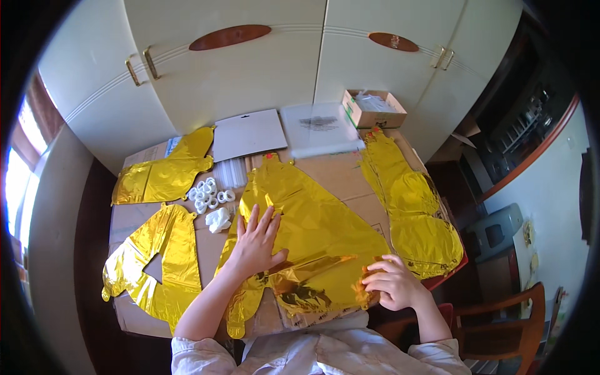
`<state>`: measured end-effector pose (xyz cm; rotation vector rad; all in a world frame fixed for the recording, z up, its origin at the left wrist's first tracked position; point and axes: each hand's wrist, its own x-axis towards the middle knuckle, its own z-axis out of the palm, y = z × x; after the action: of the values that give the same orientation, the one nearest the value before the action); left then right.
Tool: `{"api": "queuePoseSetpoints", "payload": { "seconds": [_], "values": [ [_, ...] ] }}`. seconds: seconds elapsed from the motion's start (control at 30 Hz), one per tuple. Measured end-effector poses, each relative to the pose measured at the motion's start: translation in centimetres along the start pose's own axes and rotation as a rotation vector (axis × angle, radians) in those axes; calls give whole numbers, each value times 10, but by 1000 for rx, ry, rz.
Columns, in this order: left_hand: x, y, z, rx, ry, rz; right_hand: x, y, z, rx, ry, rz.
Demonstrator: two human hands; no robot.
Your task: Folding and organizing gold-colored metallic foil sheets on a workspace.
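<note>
A large flat gold foil balloon (312, 225) lies across the middle of a cardboard-covered table (134, 215). My left hand (256, 240) presses flat on the balloon's left part, fingers spread. My right hand (392, 282) pinches the balloon's crumpled lower right edge, fingers curled around the foil. The lower edge of the balloon is creased and folded between my two hands.
Three more gold foil balloons lie around: upper left (162, 175), lower left (156, 262), right (415, 212). White plastic rings (209, 194), clear sticks (231, 172), a white card (250, 132), a clear packet (319, 128) and an open cardboard box (373, 107) sit at the back. White cupboards stand behind; a wooden chair (506, 325) stands lower right.
</note>
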<state>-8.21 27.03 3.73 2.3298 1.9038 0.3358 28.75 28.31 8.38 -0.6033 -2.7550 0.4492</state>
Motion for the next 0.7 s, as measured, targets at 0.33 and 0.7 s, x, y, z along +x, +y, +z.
{"api": "queuePoseSetpoints", "payload": {
  "seconds": [0.33,0.7],
  "values": [
    [-2,-4,1,10,-25,-6,42,-14,33,-59,-48,9],
    [-3,-3,1,-5,22,4,74,-9,63,-98,-148,-89]
  ]
}}
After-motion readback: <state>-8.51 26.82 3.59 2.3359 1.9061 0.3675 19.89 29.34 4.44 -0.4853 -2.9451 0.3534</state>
